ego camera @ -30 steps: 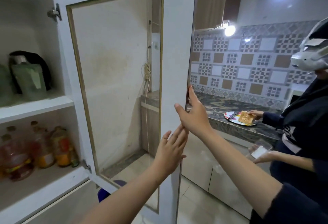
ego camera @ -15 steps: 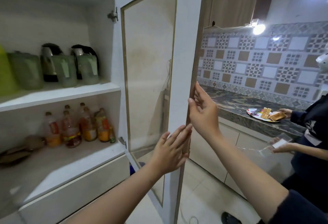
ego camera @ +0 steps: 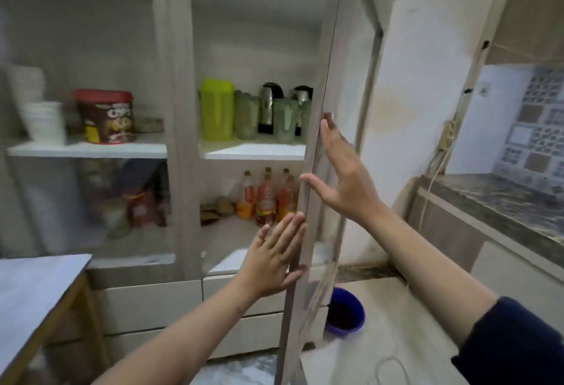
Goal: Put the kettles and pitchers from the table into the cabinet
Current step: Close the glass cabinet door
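A white cabinet stands ahead with its right glass door (ego camera: 320, 128) swung nearly edge-on to me. My left hand (ego camera: 274, 259) lies flat against the door's edge low down, fingers apart. My right hand (ego camera: 341, 177) presses flat on the door higher up, fingers spread. On the middle shelf (ego camera: 253, 151) stand a lime-green pitcher (ego camera: 216, 109), several pale green pitchers (ego camera: 245, 117) and two steel-and-black kettles (ego camera: 270, 103), one partly hidden behind the door.
Orange drink bottles (ego camera: 262, 198) fill the lower shelf. The left compartment holds a red-lidded tub (ego camera: 105, 116) and white cups (ego camera: 45, 122). A table corner (ego camera: 33, 290) is at lower left, a blue bucket (ego camera: 345, 314) on the floor, a counter (ego camera: 500, 201) at right.
The door has swung leftward toward the cabinet under both hands. My view has turned left, so the other person and the plate have left the frame.
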{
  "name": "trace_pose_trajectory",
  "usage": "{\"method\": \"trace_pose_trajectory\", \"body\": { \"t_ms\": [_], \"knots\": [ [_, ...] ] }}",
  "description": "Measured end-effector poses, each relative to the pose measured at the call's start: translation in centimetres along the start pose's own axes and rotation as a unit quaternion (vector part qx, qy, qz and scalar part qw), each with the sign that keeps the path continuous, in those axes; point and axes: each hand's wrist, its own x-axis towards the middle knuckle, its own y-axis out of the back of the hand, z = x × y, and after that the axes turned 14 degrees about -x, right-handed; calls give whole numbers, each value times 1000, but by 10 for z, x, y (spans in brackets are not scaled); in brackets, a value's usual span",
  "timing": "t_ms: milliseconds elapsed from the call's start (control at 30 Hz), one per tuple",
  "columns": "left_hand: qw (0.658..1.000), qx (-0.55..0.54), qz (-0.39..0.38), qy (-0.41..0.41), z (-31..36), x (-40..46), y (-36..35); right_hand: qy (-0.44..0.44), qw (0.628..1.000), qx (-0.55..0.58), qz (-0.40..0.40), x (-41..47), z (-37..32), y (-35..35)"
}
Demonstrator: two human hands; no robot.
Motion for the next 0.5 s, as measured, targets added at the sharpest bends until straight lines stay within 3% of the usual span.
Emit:
{"method": "trace_pose_trajectory", "body": {
  "t_ms": [267, 500],
  "knots": [
    [974, 83, -97, 189, -109, -29, 4, 32, 993, -38, -108, 93, -25, -114],
    [941, 123, -169, 265, -193, -29, -30, 101, 987, -74, -98, 149, -18, -216]
  ]
}}
